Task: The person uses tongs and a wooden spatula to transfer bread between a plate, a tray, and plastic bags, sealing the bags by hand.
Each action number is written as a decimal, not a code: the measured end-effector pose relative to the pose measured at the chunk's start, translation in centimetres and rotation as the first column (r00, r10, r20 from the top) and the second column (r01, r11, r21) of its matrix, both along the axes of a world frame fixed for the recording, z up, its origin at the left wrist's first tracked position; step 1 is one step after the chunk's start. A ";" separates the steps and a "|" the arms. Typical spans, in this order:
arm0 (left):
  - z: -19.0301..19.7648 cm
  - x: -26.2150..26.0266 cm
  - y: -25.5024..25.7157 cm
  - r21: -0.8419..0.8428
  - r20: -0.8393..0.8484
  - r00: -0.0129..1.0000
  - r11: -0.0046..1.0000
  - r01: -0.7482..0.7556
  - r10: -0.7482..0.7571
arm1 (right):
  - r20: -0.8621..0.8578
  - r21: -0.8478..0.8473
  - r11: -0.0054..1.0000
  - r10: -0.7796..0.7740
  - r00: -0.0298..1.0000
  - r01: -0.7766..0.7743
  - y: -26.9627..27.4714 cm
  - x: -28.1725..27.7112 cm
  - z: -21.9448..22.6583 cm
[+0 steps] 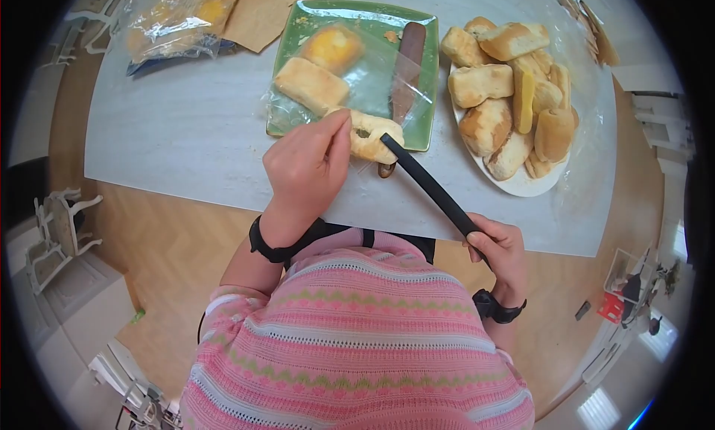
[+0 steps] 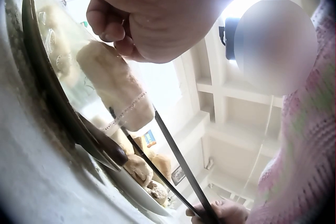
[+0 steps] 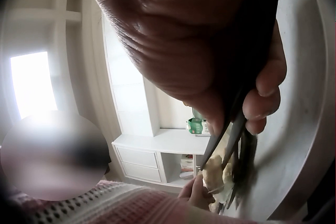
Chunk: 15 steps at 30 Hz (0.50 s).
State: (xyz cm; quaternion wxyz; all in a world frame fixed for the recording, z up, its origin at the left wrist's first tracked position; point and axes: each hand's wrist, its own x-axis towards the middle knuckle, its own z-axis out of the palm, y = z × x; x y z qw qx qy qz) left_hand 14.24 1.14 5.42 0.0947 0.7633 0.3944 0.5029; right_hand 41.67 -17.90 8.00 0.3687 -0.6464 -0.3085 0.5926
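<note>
My right hand (image 1: 500, 250) grips black tongs (image 1: 432, 184) near their rear end. The tong arms reach to a pale bread roll (image 1: 376, 137) with a small hole, standing on either side of it in the left wrist view. My left hand (image 1: 307, 166) has its fingers curled at the roll's other end, pinching the edge of a clear plastic bag (image 1: 376, 80). The bag's seam crosses the roll in the left wrist view. Beneath, on a square green plate (image 1: 426, 128), lie another pale roll (image 1: 311, 85), a yellow-topped bun (image 1: 333, 49) and a long brown utensil (image 1: 408, 65).
To the right stands a white oval plate (image 1: 521, 186) heaped with several bread rolls (image 1: 484, 85) and a yellow stick-like piece (image 1: 523, 99). Bagged yellow buns (image 1: 175, 17) and brown paper (image 1: 267, 17) lie at the back left. The table's front edge (image 1: 179, 194) runs close to my body.
</note>
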 end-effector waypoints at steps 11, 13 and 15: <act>-0.3 -1.4 -0.8 0.002 -0.110 0.994 1.000 0.027 -0.026 | 0.349 0.131 0.961 0.185 0.919 -0.243 3.5 -1.9 1.1; -0.2 -1.5 -0.9 -0.005 -0.105 0.994 0.999 0.037 -0.038 | 0.433 0.148 0.947 0.196 0.880 -0.284 4.3 -2.5 1.6; -0.1 -1.4 -1.1 -0.012 -0.084 0.993 0.996 0.084 -0.085 | 0.654 0.191 0.886 0.206 0.727 -0.423 5.4 -3.2 2.1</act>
